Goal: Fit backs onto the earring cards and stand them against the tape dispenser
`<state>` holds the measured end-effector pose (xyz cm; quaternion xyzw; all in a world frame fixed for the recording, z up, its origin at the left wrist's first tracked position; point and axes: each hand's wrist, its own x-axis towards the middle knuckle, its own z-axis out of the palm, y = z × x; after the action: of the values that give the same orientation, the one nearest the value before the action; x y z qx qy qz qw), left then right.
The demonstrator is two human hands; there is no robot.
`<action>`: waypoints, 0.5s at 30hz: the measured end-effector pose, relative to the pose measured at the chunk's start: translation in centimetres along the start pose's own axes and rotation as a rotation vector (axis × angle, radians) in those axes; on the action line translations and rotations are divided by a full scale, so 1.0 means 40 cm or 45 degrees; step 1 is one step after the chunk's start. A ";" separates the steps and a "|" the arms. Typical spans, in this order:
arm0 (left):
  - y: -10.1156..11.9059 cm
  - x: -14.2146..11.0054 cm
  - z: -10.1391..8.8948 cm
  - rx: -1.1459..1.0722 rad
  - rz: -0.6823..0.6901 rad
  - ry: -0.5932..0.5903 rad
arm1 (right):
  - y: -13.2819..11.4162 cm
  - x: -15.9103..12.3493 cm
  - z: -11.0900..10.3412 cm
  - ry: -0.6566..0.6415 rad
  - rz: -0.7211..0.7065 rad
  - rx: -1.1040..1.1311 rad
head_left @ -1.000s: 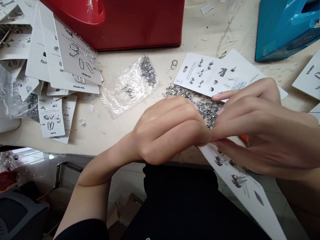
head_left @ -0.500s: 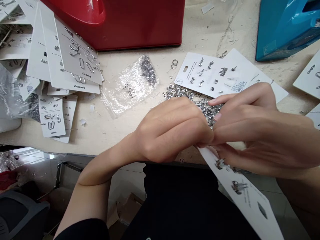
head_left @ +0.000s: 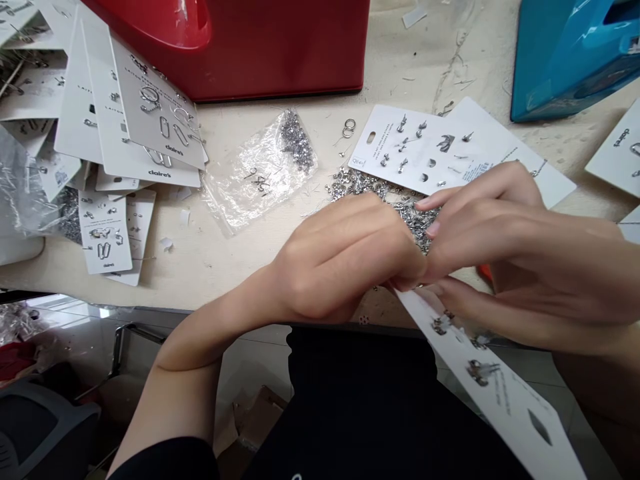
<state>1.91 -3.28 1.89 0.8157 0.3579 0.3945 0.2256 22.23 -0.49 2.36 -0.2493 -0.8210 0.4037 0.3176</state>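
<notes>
My left hand [head_left: 345, 257] is curled, its fingertips pinched at the top corner of a long white earring card [head_left: 500, 393]. My right hand [head_left: 510, 257] meets it there, thumb under and fingers over the same card, which slants down to the right past the table edge. Small silver earrings are fixed to the card. Whether either hand also pinches a small metal piece is hidden. Just behind the hands lies a heap of loose silver metal pieces [head_left: 405, 203] on the beige table [head_left: 240, 257].
A filled earring card [head_left: 415, 150] lies behind the heap, with a clear plastic bag [head_left: 260, 170] of small parts to its left. Stacked cards [head_left: 125, 127] fill the left side. A red bin [head_left: 260, 43] stands at the back, a blue bin [head_left: 570, 57] at the far right.
Both hands stay joined at the card's corner. The card's free end has swung slightly lower and to the right, and the right hand has shifted a little to the left.
</notes>
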 end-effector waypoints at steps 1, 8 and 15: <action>-0.002 0.000 0.001 -0.022 0.006 0.015 | 0.001 0.000 0.000 -0.002 0.009 0.007; -0.018 -0.006 -0.006 -0.051 -0.008 -0.110 | 0.005 0.000 0.001 -0.002 -0.019 0.012; -0.027 0.002 0.005 -0.056 0.003 -0.059 | 0.007 0.001 0.005 0.047 -0.042 -0.063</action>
<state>1.67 -2.57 1.10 0.8199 0.3429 0.3835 0.2512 22.12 -0.40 2.05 -0.2509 -0.8288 0.3732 0.3329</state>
